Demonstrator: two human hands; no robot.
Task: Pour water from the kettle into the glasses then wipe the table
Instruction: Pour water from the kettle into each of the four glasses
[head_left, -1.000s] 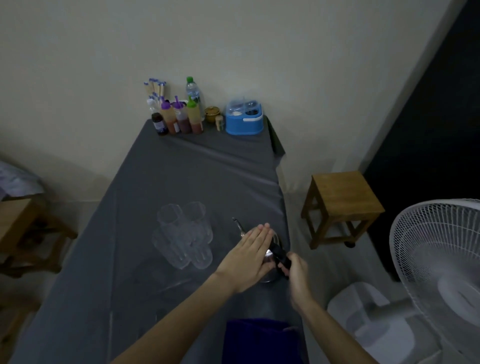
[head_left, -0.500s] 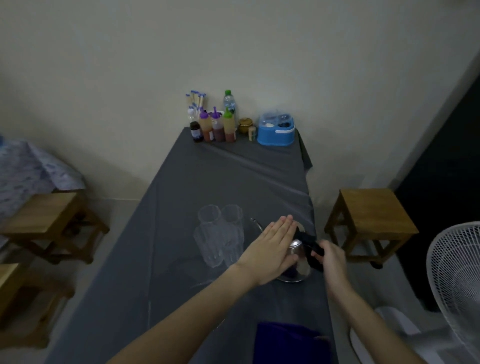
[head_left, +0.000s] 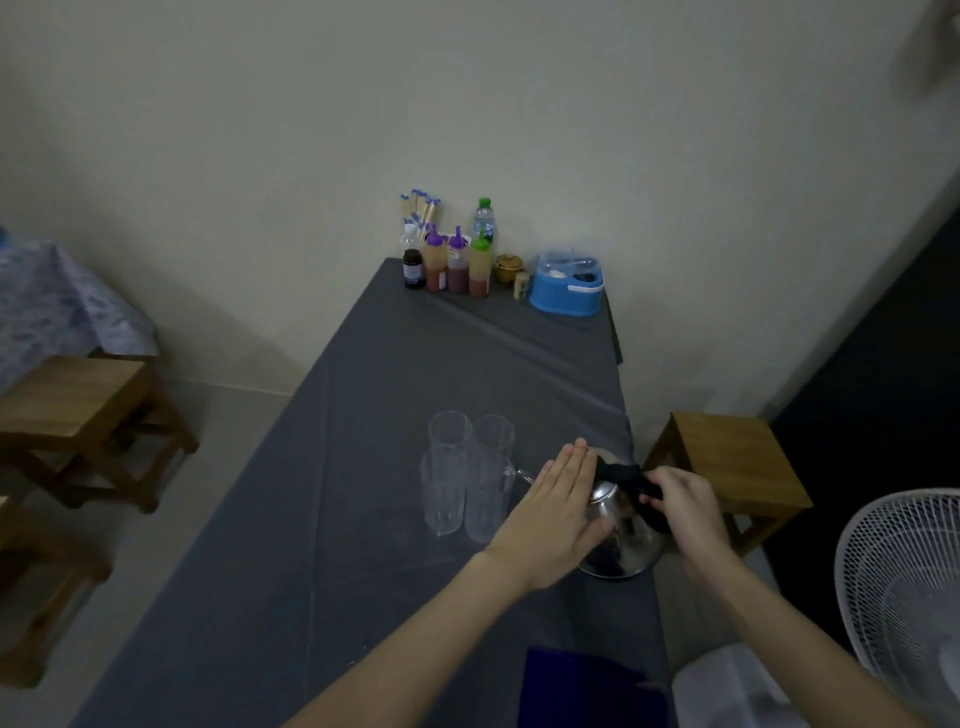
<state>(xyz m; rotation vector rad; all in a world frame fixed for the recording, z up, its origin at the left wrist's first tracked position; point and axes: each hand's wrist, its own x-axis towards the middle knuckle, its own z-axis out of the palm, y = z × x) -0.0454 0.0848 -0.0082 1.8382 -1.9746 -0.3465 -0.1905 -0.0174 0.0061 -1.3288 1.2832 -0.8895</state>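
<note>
A shiny steel kettle with a black handle stands near the right edge of the grey-clothed table. My right hand grips the black handle. My left hand lies flat, fingers together, against the kettle's lid and left side. Several clear empty glasses stand in a tight cluster just left of the kettle's thin spout. A dark blue cloth lies on the near table edge, below my arms.
Sauce bottles, a water bottle and a blue container line the far end against the wall. A wooden stool stands right of the table, another stool on the left. A white fan is at lower right.
The head view has swung left and tipped up, so the table sits more to the right. Both hands stay on the kettle; it has barely moved.
</note>
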